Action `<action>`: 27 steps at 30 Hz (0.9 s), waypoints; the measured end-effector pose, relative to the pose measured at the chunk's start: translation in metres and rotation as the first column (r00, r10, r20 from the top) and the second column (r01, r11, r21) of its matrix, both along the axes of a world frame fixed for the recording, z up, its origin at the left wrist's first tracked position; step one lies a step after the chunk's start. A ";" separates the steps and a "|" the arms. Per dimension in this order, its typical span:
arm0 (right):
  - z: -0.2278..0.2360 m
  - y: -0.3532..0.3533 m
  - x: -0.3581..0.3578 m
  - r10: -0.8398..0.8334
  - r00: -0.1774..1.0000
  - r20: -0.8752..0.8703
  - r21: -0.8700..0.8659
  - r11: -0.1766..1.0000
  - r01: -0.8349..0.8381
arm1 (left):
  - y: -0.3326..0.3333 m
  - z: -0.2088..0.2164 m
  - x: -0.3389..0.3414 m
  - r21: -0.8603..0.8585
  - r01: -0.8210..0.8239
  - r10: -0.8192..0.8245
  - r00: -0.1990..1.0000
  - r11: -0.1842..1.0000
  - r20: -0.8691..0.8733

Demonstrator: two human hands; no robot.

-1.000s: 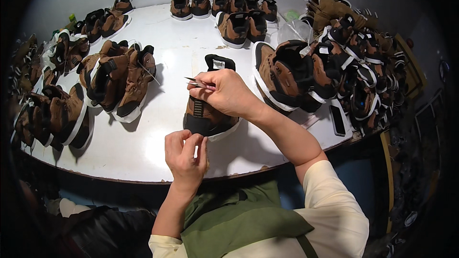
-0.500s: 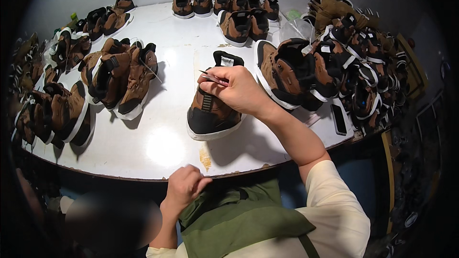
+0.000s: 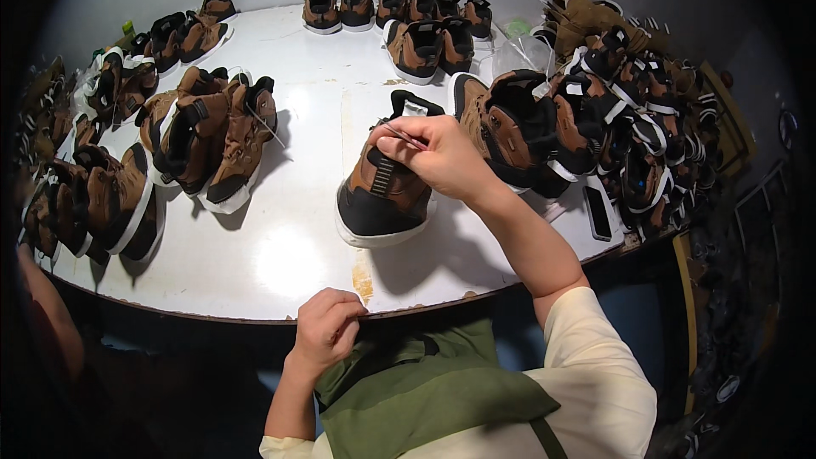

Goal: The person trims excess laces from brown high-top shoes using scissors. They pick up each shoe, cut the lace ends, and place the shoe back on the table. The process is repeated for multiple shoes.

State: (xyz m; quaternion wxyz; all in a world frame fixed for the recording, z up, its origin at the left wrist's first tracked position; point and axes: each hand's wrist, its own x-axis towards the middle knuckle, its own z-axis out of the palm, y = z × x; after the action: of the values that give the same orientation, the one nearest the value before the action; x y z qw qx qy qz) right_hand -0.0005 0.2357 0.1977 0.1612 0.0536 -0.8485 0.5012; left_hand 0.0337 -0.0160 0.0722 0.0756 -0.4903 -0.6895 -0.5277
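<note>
My right hand [image 3: 438,153] is closed on a thin, pointed metal tool [image 3: 403,134] that looks like tweezers. Its fingers are at the collar of a brown and black shoe [image 3: 382,204] with a white sole. That shoe stands on the white table [image 3: 297,170], heel toward me, and my hand hides part of its right side. My left hand [image 3: 327,327] is curled into a loose fist at the table's front edge. Nothing shows in it.
Paired brown shoes [image 3: 225,132] stand to the left, with more [image 3: 421,47] along the back. A large shoe [image 3: 514,123] and a heaped pile of shoes [image 3: 646,110] fill the right side. A phone [image 3: 597,212] lies near the right edge. Someone's arm [image 3: 51,314] is at far left.
The shoe has turned and shifted slightly right, its collar leaning right. My right hand has moved a little right with the tool. My left fist has tucked in its thumb.
</note>
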 end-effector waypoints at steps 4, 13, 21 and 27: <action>-0.001 0.001 0.018 -0.017 1.000 0.026 -0.072 0.997 0.019 | 0.000 -0.004 0.003 0.049 -0.095 0.081 0.970 0.994 0.228; -0.017 0.019 0.065 -0.086 0.987 -0.137 -0.038 0.996 0.082 | 0.021 0.006 0.004 0.156 -0.148 0.046 0.852 0.977 0.521; -0.041 0.019 0.114 -0.083 0.979 -0.186 0.107 0.989 0.104 | 0.043 0.000 0.006 0.146 -0.096 -0.013 0.791 0.985 0.612; -0.057 0.020 0.131 -0.097 0.973 -0.208 0.062 0.992 0.112 | 0.043 -0.005 0.009 0.143 -0.090 -0.017 0.790 0.986 0.612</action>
State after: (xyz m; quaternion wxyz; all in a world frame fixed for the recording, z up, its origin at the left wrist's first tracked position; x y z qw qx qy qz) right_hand 0.1309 0.2560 0.1411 0.2716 0.0661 -0.8468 0.4524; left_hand 0.0432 0.0271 0.0675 -0.1009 -0.2720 -0.6403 -0.7112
